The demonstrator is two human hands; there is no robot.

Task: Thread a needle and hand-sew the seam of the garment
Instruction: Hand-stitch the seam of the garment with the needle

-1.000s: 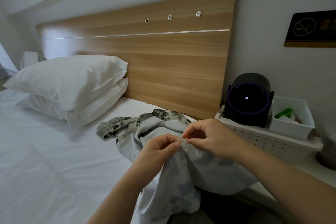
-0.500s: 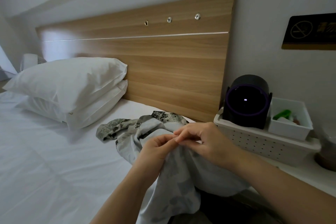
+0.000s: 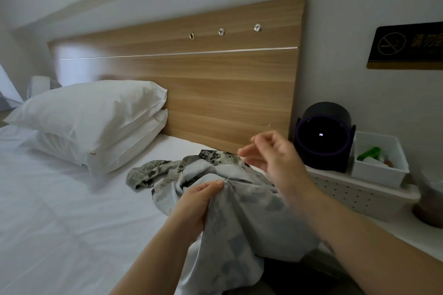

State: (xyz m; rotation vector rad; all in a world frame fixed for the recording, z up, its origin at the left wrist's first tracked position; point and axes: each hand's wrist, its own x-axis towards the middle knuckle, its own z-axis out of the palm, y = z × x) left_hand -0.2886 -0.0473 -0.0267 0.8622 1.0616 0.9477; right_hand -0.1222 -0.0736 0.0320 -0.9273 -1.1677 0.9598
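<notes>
A grey camouflage-print garment [image 3: 242, 211] lies bunched on the white bed and drapes toward me. My left hand [image 3: 199, 201] pinches a fold of its pale inner side between thumb and fingers. My right hand [image 3: 275, 158] is lifted above and to the right of that fold, blurred by motion, its fingertips pinched together. A thin pale thread [image 3: 233, 171] runs taut from the pinched fold up to those fingertips. A tiny glint above the right hand may be the needle; the needle itself is too small to make out.
Two stacked white pillows [image 3: 96, 112] lean on the wooden headboard [image 3: 215, 84] at left. At right, a perforated white basket [image 3: 354, 191] carries a black round device [image 3: 323, 141] and a small white box [image 3: 381, 172]. A brown cup [image 3: 429, 203] stands at the right edge.
My right hand has left the fold, where it met my left hand, and risen up and to the right, drawing the thread out. My left hand keeps its pinch on the fabric.
</notes>
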